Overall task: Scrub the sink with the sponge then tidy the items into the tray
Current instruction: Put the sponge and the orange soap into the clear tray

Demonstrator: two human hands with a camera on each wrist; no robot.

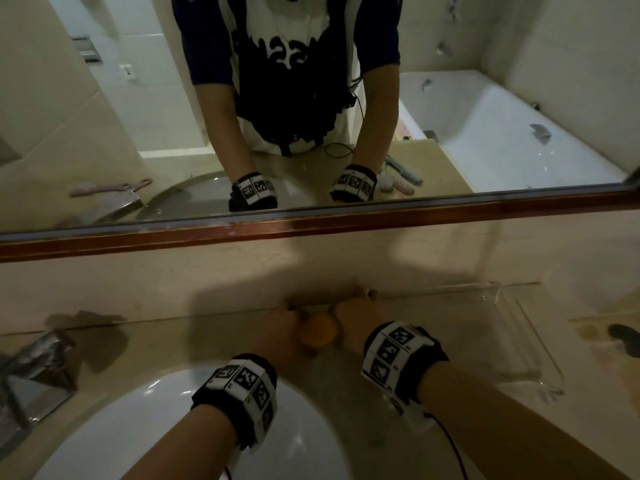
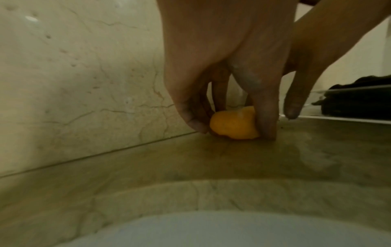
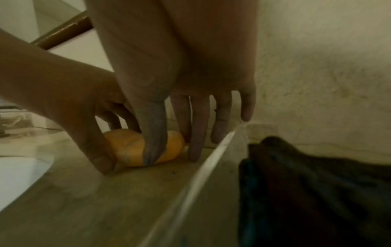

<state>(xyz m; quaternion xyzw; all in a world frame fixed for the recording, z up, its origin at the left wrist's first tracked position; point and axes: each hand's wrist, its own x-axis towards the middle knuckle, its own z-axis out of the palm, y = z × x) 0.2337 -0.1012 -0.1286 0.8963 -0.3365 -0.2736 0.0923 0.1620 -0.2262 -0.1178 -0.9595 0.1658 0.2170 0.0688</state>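
Note:
An orange sponge (image 1: 318, 334) (image 2: 232, 125) (image 3: 129, 147) lies on the beige counter against the back wall, behind the white sink (image 1: 156, 427) (image 2: 211, 230) (image 3: 19, 175). My left hand (image 1: 287, 320) (image 2: 203, 120) grips its left end with curled fingers. My right hand (image 1: 349, 317) (image 3: 169, 147) pinches its right end, with the thumb over the front and the straight fingers reaching down behind and beside it. A clear tray (image 1: 512, 306) (image 2: 349, 119) (image 3: 211, 158) stands just right of the right hand.
A dark item (image 2: 355, 103) (image 3: 317, 183) shows at the tray; I cannot tell whether it lies inside. Another dark object (image 1: 623, 336) sits on the counter right of the tray. A chrome faucet (image 1: 31, 368) stands left of the sink. A wood-framed mirror (image 1: 311, 226) hangs above.

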